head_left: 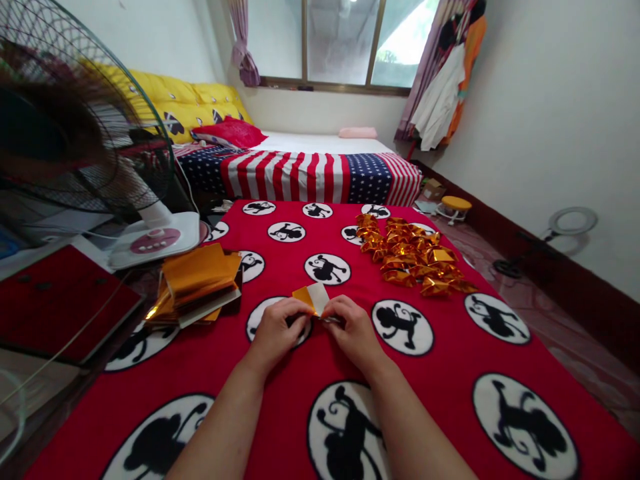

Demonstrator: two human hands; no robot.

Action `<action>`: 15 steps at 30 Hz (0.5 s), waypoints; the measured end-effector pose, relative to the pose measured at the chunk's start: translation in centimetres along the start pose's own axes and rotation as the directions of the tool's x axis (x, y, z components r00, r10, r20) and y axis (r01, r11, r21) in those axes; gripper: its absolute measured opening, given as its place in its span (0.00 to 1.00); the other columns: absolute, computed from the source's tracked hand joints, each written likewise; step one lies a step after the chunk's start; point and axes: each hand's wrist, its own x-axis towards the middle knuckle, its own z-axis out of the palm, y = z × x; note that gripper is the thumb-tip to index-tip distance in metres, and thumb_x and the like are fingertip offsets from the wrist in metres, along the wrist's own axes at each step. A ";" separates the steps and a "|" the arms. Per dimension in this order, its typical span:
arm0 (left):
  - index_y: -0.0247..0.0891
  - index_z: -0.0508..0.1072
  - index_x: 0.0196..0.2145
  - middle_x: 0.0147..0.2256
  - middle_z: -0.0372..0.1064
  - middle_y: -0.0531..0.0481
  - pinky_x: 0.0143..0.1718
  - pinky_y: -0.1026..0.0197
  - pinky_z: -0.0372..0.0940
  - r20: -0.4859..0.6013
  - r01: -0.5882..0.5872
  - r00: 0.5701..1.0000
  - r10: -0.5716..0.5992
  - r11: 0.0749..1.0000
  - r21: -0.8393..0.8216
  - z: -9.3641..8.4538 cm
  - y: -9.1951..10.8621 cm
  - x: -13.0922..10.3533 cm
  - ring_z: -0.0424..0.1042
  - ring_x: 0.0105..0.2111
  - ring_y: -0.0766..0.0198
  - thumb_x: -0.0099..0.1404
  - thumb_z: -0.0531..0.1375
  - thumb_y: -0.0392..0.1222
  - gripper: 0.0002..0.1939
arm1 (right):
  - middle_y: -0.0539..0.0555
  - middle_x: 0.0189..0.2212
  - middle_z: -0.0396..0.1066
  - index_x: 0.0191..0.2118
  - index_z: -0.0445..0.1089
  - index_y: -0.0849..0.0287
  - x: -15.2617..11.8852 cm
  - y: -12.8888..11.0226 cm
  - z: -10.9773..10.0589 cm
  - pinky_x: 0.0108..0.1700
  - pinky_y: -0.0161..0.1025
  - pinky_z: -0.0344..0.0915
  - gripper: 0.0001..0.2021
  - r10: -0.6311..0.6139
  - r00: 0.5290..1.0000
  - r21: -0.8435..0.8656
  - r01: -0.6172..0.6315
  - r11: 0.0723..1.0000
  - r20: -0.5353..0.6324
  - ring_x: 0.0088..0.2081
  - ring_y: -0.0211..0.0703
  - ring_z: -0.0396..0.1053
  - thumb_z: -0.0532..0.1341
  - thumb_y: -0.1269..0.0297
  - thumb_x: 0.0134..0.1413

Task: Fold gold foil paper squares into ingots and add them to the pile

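Note:
Between my two hands, above the red cloth (pixel 345 363) with monkey prints, is a small partly folded sheet of gold foil paper (pixel 316 295); its pale backing shows beside an orange-gold part. My left hand (pixel 281 323) pinches the sheet's left edge between thumb and fingers. On the other edge, my right hand (pixel 351 327) grips the paper with bent fingers. A stack of flat gold foil sheets (pixel 197 283) lies to the left of my left hand. Many folded gold foil pieces (pixel 407 257) sit in rows at the far right of the cloth.
A running fan (pixel 155 233) stands at the left, by a dark red box (pixel 65 297). Behind the cloth is a bed (pixel 310 173) with a striped, starred cover. A yellow stool (pixel 456 203) and a ring light (pixel 573 221) are on the right.

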 end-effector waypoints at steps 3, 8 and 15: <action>0.40 0.79 0.33 0.35 0.78 0.49 0.43 0.60 0.68 0.056 -0.019 0.998 0.020 1.000 -0.024 -0.3 -0.4 -0.2 0.76 0.37 0.62 0.56 0.60 0.27 0.11 | 0.51 0.36 0.69 0.33 0.73 0.56 -0.2 0.0 0.0 0.44 0.37 0.63 0.11 -0.003 1.000 -0.027 0.003 1.000 0.008 0.40 0.42 0.68 0.59 0.80 0.50; 0.41 0.80 0.32 0.39 0.77 0.48 0.47 0.59 0.68 0.140 -0.001 0.990 0.009 0.998 -0.057 -1.1 -0.7 -0.5 0.75 0.42 0.61 0.53 0.63 0.26 0.13 | 0.50 0.35 0.69 0.38 0.72 0.56 -0.6 -0.3 0.0 0.42 0.36 0.63 0.13 0.010 1.000 -0.029 -0.010 1.000 0.010 0.38 0.41 0.67 0.60 0.80 0.49; 0.41 0.81 0.30 0.39 0.77 0.48 0.46 0.60 0.68 0.160 0.002 0.987 0.009 0.997 -0.072 -1.3 -0.4 -0.4 0.75 0.41 0.61 0.55 0.66 0.31 0.07 | 0.51 0.35 0.70 0.34 0.75 0.54 -0.8 -0.2 -0.2 0.44 0.38 0.62 0.12 -0.018 0.998 -0.022 0.020 1.000 0.055 0.40 0.42 0.67 0.61 0.80 0.51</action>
